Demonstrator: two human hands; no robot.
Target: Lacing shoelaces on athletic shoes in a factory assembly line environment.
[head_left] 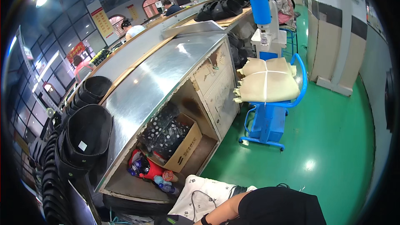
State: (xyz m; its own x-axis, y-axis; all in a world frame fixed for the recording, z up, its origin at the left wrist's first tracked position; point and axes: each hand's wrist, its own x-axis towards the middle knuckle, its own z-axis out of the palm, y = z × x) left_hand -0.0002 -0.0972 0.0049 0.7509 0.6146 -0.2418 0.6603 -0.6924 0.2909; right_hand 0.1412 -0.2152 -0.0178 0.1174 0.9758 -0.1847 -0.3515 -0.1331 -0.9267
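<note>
Below the lower edge of the head view, both hands lie out of sight, so whether either is open or gripping cannot be told; a bare forearm [228, 208] overlaps the leaf-printed white cloth [208, 187], nearest the hidden hand. Ahead of it, the open cabinet [221, 100] holds a carton [188, 149] and bottles [167, 188], probably to keep them off the metal worktop [156, 68]. Farther ahead, right, a white tie [266, 79] apparently keeps cream sheets [280, 88] bundled on the blue wheeled stand [270, 126]. Rightward from the cabinet's edge, green floor [321, 141] gives room toward the pillar [331, 56].
</note>
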